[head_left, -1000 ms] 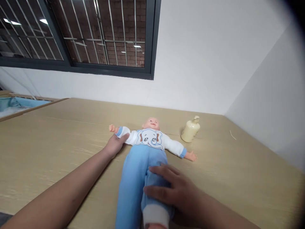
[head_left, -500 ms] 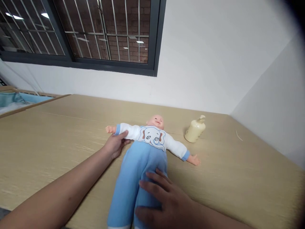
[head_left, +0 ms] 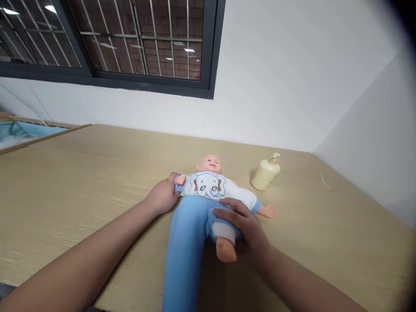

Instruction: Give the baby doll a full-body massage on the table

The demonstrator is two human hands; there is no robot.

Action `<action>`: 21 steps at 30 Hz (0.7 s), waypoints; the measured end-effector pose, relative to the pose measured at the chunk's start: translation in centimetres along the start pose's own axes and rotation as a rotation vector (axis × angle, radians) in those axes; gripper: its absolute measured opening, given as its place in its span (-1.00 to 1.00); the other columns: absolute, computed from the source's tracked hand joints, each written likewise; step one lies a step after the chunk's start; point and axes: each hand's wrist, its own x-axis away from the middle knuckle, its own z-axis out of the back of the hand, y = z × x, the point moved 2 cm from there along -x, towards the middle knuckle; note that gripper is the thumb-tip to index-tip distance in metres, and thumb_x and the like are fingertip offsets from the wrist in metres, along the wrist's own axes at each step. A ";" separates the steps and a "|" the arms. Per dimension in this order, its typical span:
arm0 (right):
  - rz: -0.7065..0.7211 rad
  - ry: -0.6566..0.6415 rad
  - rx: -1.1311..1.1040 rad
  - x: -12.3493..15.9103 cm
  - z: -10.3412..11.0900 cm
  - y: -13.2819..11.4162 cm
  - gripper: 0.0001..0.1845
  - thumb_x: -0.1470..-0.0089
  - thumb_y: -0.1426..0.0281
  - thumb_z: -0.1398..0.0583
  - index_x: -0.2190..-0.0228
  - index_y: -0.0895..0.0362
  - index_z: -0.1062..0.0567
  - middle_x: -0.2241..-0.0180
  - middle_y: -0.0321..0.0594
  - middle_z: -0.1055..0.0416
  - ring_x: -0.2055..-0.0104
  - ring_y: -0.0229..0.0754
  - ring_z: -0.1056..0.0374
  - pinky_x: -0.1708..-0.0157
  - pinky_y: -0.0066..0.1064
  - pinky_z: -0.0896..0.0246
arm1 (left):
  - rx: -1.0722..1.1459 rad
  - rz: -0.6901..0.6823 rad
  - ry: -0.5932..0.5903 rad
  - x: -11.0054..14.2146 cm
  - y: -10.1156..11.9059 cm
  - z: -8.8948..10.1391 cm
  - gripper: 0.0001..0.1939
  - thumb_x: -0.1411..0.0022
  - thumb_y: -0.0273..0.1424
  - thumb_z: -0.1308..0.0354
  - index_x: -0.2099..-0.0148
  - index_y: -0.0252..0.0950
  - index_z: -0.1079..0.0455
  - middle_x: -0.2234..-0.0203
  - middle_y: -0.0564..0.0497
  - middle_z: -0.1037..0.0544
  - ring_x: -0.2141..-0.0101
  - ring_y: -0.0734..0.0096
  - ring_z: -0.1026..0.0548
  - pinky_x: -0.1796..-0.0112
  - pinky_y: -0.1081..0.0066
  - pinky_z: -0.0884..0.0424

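A baby doll (head_left: 205, 187) lies on its back on a wooden table (head_left: 81, 182), dressed in blue trousers and a white top with an elephant print. My left hand (head_left: 162, 197) is closed on the doll's arm, which is folded in against its chest. My right hand (head_left: 245, 227) grips the doll's other leg, bent up so that the bare foot (head_left: 225, 250) points towards me. The remaining leg (head_left: 183, 255) stretches straight along the table.
A cream pump bottle (head_left: 265, 173) lies on the table just right of the doll's head. White walls meet in a corner at the right. A barred window is above, and a wooden-edged crib with blue lining (head_left: 19, 132) sits at far left.
My right hand has pushed the doll's leg up from flat to bent, its foot now showing. My left hand has folded the doll's outstretched arm in towards its chest.
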 end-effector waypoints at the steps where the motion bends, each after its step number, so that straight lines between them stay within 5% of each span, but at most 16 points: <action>1: -0.001 -0.006 -0.009 -0.2 -0.1 0.3 -0.47 -0.03 0.29 -0.37 -0.07 -0.11 -0.50 -0.16 -0.06 -0.30 -0.13 0.09 -0.37 -0.03 -0.09 -0.41 | -0.042 -0.005 -0.017 0.1 0.2 -0.1 -0.58 -0.26 -0.18 -0.11 -0.09 -0.26 -0.26 0.16 -0.22 -0.60 0.20 -0.11 -0.58 0.33 0.26 -0.35; 10: 0.072 -0.086 -0.047 -0.3 -0.8 1.7 -0.39 0.01 0.45 -0.34 -0.11 -0.10 -0.46 -0.12 -0.11 -0.33 -0.12 0.01 -0.38 -0.04 -0.17 -0.37 | -0.161 -0.048 -0.048 0.5 1.1 -0.7 -0.60 -0.25 -0.16 -0.12 -0.03 -0.29 -0.26 0.14 -0.28 -0.57 0.20 -0.14 -0.56 0.36 0.25 -0.31; 15: 0.098 -0.040 -0.076 0.2 -0.4 0.6 -0.41 -0.06 0.39 -0.34 -0.13 -0.13 -0.42 -0.13 -0.10 -0.34 -0.12 0.00 -0.38 -0.05 -0.18 -0.37 | 0.092 0.020 0.029 0.0 -0.5 -0.9 -0.65 -0.24 -0.17 -0.14 0.01 -0.23 -0.32 0.10 -0.16 -0.55 0.16 -0.06 -0.55 0.27 0.27 -0.33; 21: 0.192 -0.165 -0.028 1.8 0.0 -2.3 -0.40 -0.08 0.41 -0.29 -0.15 -0.17 -0.39 -0.31 -0.15 -0.13 -0.22 0.01 -0.30 -0.11 -0.19 -0.34 | 0.516 0.036 0.102 -1.4 -3.3 -0.6 -0.83 -0.11 -0.27 -0.18 0.28 -0.22 -0.30 0.40 0.04 -0.48 0.28 0.10 -0.48 0.25 0.29 -0.31</action>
